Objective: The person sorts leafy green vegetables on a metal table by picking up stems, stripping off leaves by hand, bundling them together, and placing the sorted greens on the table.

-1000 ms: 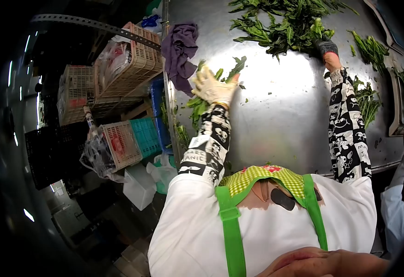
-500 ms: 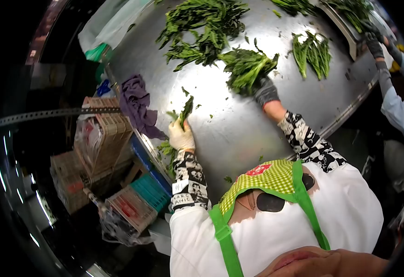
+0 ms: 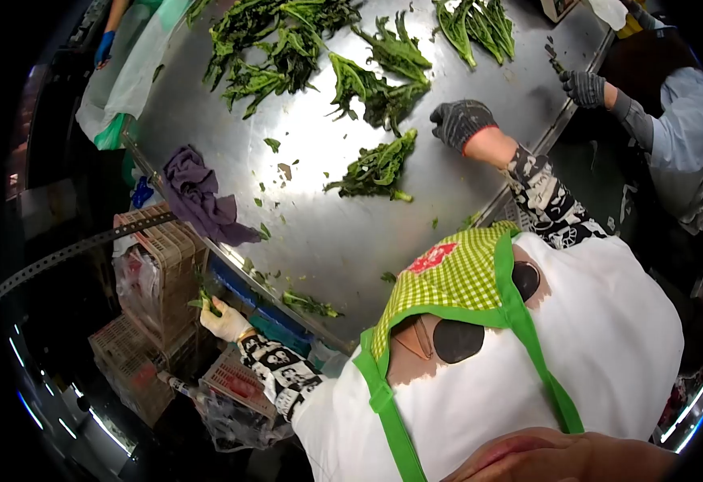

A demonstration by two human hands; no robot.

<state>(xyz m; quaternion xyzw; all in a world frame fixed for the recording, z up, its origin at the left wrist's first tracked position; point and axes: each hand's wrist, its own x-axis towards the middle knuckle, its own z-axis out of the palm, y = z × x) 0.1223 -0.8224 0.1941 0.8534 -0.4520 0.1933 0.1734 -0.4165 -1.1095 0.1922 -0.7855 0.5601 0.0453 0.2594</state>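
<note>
My left hand (image 3: pixel 224 320), in a white glove, is out past the table's left edge above the crates. Its fingers pinch a small green leaf (image 3: pixel 204 299). Over the right part of the metal table, my right hand (image 3: pixel 465 126) in a dark grey glove has its fingers curled, and nothing shows in them. Left of and below it lies a bunch of leafy greens (image 3: pixel 377 170) with its pale stem ends to the right. Two more loose clumps, a lower clump of leaves (image 3: pixel 367 92) and an upper one (image 3: pixel 395 50), lie just beyond.
A large pile of greens (image 3: pixel 267 60) and trimmed stalks (image 3: pixel 480 30) lie farther up the table. A purple cloth (image 3: pixel 202 197) hangs over the left edge, near plastic crates (image 3: pixel 162 273). A co-worker's grey-gloved hand (image 3: pixel 583 88) is at right; another person's blue-gloved hand (image 3: pixel 104 50) is upper left.
My left hand has moved off the table to the left with a leaf. My right hand has let go of the greens, which now lie spread in separate clumps. The view has shifted.
</note>
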